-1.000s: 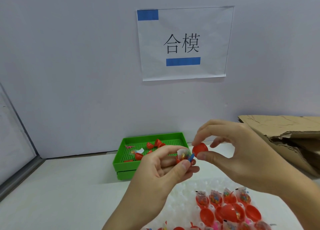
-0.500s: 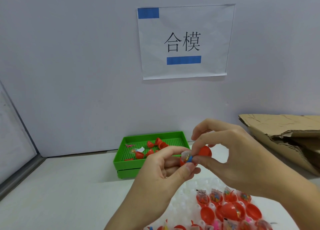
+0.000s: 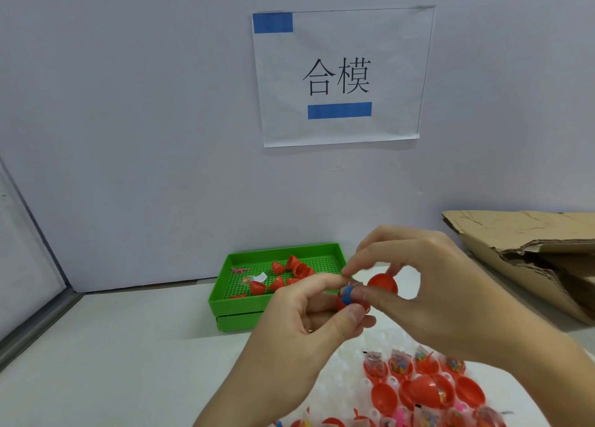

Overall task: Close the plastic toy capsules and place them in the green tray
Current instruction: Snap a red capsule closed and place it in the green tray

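The left hand (image 3: 309,323) pinches the filled red plastic capsule half (image 3: 349,301) steady, so the right hand (image 3: 428,294), pinching the red plastic cap (image 3: 382,284), can close it.

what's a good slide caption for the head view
Both hands, left and right, press a red capsule shut in front of the green tray.

The red capsule half (image 3: 382,285) between the fingers looks like smooth, slightly glossy plastic, as do the open red capsule halves (image 3: 418,391) in the foreground. The green tray (image 3: 238,304) is matt plastic with a perforated, gridded floor. The toy packets (image 3: 399,360) are clear, shiny film. The torn cardboard (image 3: 521,249) is brown, rough and creased. The wall sign (image 3: 341,75) is thin white paper, faintly wrinkled, held with matt blue tape (image 3: 273,23). The tabletop (image 3: 112,355) is smooth, matt white.
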The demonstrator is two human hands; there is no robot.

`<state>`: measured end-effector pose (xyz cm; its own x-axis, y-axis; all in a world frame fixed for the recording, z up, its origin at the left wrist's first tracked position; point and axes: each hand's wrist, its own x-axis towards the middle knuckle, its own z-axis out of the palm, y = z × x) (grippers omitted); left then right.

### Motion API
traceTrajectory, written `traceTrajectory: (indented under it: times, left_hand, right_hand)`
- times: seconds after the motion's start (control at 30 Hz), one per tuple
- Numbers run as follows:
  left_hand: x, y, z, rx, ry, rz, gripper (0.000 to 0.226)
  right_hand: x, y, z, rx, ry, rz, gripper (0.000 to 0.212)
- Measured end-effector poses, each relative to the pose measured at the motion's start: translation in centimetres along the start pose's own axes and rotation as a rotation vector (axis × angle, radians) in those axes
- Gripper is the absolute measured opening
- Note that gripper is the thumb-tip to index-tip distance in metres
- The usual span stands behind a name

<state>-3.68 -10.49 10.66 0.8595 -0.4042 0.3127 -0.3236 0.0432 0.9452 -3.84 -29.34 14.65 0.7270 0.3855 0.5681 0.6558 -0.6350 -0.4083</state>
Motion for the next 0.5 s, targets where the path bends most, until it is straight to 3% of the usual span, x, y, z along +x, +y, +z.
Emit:
traceTrajectory:
  times: [0.33,0.5]
  left_hand:
    - [0.01,0.2,-0.05,-0.021,0.027,-0.008,0.022]
    - [-0.08,0.45,0.03,-0.002,0.03,0.004,0.025]
  right_hand:
    - [0.13,-0.4,0.4,0.029,0.043,-0.018,0.023]
    - [0.0,-0.51,0.08,0.066,0.021,-0.013,0.011]
